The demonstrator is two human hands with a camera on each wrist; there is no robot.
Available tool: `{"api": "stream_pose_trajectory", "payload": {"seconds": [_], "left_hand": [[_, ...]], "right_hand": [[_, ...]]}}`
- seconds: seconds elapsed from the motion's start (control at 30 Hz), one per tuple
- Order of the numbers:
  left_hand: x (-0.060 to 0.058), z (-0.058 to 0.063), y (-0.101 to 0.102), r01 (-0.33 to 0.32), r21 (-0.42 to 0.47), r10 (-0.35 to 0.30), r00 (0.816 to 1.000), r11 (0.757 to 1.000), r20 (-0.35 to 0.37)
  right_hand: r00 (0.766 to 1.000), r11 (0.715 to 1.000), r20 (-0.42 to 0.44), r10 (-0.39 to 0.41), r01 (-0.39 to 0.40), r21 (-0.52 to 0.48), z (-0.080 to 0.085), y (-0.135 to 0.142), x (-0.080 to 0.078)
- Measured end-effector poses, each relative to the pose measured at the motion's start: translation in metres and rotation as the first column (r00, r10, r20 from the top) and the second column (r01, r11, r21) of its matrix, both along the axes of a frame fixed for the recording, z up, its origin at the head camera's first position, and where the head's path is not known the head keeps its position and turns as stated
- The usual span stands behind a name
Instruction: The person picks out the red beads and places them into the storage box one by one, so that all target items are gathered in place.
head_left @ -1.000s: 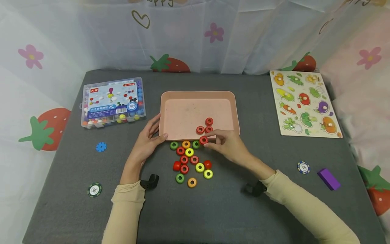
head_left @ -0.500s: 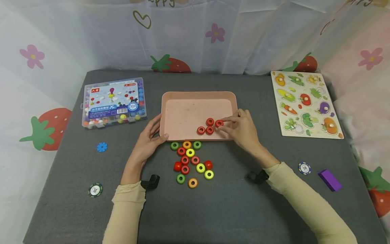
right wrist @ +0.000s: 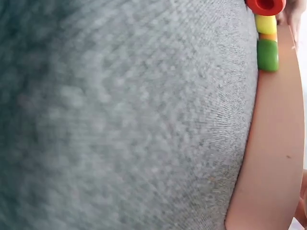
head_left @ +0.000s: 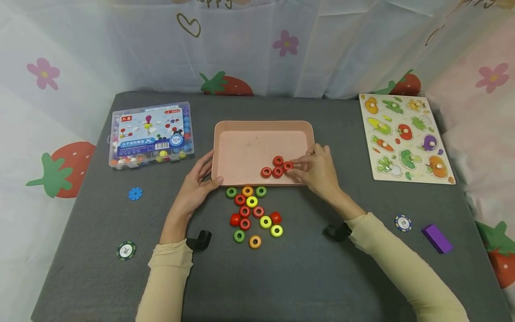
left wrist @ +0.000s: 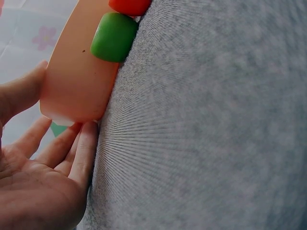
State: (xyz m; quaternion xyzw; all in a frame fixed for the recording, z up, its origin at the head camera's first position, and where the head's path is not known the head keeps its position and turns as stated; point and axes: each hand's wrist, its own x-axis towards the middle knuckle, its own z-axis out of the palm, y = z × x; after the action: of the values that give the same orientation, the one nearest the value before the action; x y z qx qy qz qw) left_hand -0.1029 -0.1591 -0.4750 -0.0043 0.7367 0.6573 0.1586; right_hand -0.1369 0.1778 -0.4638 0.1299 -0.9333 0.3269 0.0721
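Note:
A shallow pink tray (head_left: 241,141) lies mid-table, and my left hand (head_left: 195,190) holds its near left corner. In the left wrist view the thumb is at the tray's rim and the fingers lie against its end wall. Inside the tray, my right hand (head_left: 319,174) pinches a red ring-shaped bead (head_left: 288,169) between thumb and fingertips, close beside three other red beads (head_left: 277,175). Loose red, green, yellow and orange beads (head_left: 251,205) lie before the tray's front wall. A green bead (left wrist: 114,37) stands against that wall. Only a sliver of my right hand shows in the right wrist view.
A clear plastic box (head_left: 150,134) of coloured balls stands at the back left, a vegetable puzzle board (head_left: 396,154) at the back right. A blue disc (head_left: 135,193) and a green chip (head_left: 126,250) lie left; a blue-white chip (head_left: 403,222) and purple block (head_left: 437,239) lie right.
My right hand has carried a red bead from the tray's front edge into the tray, then slid it slightly left toward the other red beads. The left hand has stayed at the corner.

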Motion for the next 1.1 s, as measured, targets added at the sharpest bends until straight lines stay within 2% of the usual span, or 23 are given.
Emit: {"api": "stream_pose_trajectory", "payload": {"seconds": [0.23, 0.47, 0.6, 0.73, 0.83, 0.93, 1.1], "left_hand": [[0.0, 0.0, 0.0, -0.006, -0.006, 0.006, 1.0, 1.0, 0.004], [-0.001, 0.0, 0.0, -0.006, -0.003, 0.006, 1.0, 1.0, 0.005], [-0.001, 0.0, 0.0, -0.004, -0.003, 0.004, 1.0, 1.0, 0.0], [0.0, 0.0, 0.0, -0.004, -0.008, 0.004, 1.0, 1.0, 0.001], [0.0, 0.0, 0.0, -0.004, -0.011, 0.004, 1.0, 1.0, 0.0], [0.0, 0.0, 0.0, -0.003, -0.013, 0.003, 1.0, 1.0, 0.0], [0.0, 0.0, 0.001, -0.004, -0.015, 0.004, 1.0, 1.0, 0.005]], "right_hand": [[0.999, 1.0, 0.034, 0.006, -0.007, 0.022, -0.002, -0.003, 0.0], [1.0, 1.0, 0.005, -0.002, 0.002, 0.028, 0.006, -0.005, 0.005], [0.999, 0.999, -0.029, 0.024, -0.025, -0.034, 0.014, -0.01, 0.015], [0.994, 0.988, -0.001, 0.112, -0.112, -0.105, 0.021, -0.017, 0.032], [0.98, 0.975, 0.079, 0.181, -0.169, -0.143, 0.024, -0.022, 0.047], [0.959, 0.967, 0.156, 0.236, -0.215, -0.139, 0.022, -0.025, 0.059], [0.919, 0.945, 0.221, 0.326, -0.314, -0.087, 0.02, -0.022, 0.068]]}}
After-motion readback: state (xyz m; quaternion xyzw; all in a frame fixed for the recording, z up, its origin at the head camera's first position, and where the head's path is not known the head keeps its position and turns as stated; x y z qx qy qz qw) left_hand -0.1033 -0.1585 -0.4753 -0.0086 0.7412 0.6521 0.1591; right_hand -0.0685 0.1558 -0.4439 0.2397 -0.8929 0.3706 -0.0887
